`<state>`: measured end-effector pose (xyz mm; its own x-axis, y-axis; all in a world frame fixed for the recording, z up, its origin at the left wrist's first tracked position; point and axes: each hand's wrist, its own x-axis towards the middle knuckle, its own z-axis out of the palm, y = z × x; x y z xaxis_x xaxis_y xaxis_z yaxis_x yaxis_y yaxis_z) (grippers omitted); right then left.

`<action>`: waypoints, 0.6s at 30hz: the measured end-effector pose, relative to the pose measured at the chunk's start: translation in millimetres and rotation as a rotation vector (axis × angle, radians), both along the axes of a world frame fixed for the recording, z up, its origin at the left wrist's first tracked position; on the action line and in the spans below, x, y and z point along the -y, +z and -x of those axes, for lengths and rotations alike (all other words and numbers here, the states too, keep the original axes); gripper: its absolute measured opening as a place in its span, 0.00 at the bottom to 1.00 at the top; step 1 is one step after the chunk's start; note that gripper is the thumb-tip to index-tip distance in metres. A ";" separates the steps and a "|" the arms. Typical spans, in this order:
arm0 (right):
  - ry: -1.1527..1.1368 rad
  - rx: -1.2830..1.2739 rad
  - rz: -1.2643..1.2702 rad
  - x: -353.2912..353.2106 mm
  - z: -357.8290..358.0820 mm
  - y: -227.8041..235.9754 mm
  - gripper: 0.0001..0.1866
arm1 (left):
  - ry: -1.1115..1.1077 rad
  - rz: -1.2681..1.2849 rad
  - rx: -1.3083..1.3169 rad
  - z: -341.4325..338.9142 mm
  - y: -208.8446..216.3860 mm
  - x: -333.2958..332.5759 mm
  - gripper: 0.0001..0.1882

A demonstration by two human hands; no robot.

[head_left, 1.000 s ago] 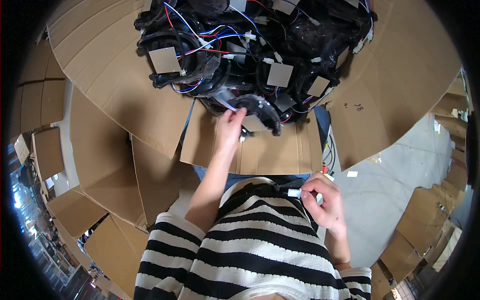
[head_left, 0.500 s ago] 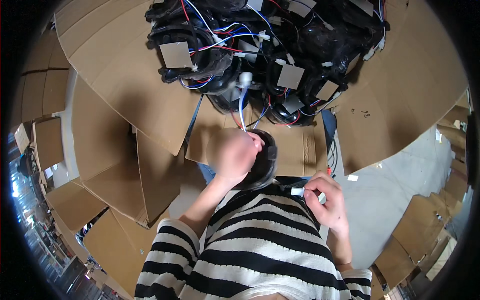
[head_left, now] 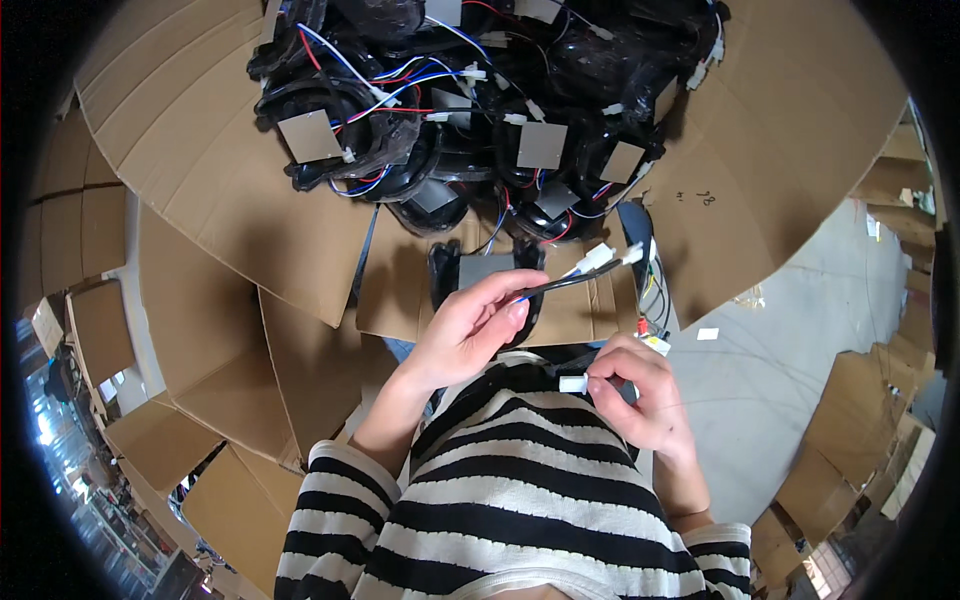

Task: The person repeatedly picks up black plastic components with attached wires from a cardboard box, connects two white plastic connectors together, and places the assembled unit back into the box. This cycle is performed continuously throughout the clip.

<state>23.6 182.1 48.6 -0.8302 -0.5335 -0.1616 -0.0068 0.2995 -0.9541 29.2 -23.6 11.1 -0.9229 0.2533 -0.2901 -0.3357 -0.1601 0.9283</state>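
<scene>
My left hand (head_left: 470,330) is closed, pinching a short bundle of wires (head_left: 562,283) between thumb and fingers. Its free end points right and carries white plug connectors (head_left: 596,258). Just beyond that hand lies a black curved part with a grey square plate (head_left: 486,266), partly hidden by the fingers. Close to my striped top, my right hand (head_left: 640,388) grips a small white connector (head_left: 573,384) between thumb and forefinger. Whether a wire runs from this connector cannot be made out.
A heap of black curved parts (head_left: 460,165) with grey plates and red, blue and white wires fills the far side. Cardboard (head_left: 400,290) lies beneath the work. Open cardboard boxes (head_left: 200,320) stand at left. Cables (head_left: 655,295) show beside my right hand.
My left hand has turned and moved slightly right, swinging the wire ends from pointing away to pointing right. The right hand has shifted slightly left with its connector. The whole view has shifted a little.
</scene>
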 end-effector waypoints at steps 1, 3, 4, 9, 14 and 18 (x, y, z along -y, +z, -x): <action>-0.002 0.001 0.003 -0.7 0.8 1.6 0.02 | -0.043 0.138 -0.056 0.8 4.0 2.0 0.14; 0.003 -0.004 0.038 -3.0 2.7 5.4 0.02 | -0.044 0.055 -0.038 -0.5 8.3 0.7 0.14; 0.006 -0.007 0.055 -3.4 3.0 7.2 0.02 | -0.043 0.013 -0.029 -2.2 9.5 0.8 0.14; -0.016 0.003 0.096 -7.2 3.6 10.6 0.02 | -0.051 0.120 -0.119 -8.1 9.5 -5.9 0.13; -0.026 -0.014 0.106 -8.1 4.0 11.1 0.02 | -0.180 0.115 -0.137 -11.1 8.8 -4.3 0.11; -0.052 -0.007 0.194 -19.0 9.6 13.7 0.02 | -0.262 -0.068 -0.292 -7.6 3.5 3.4 0.11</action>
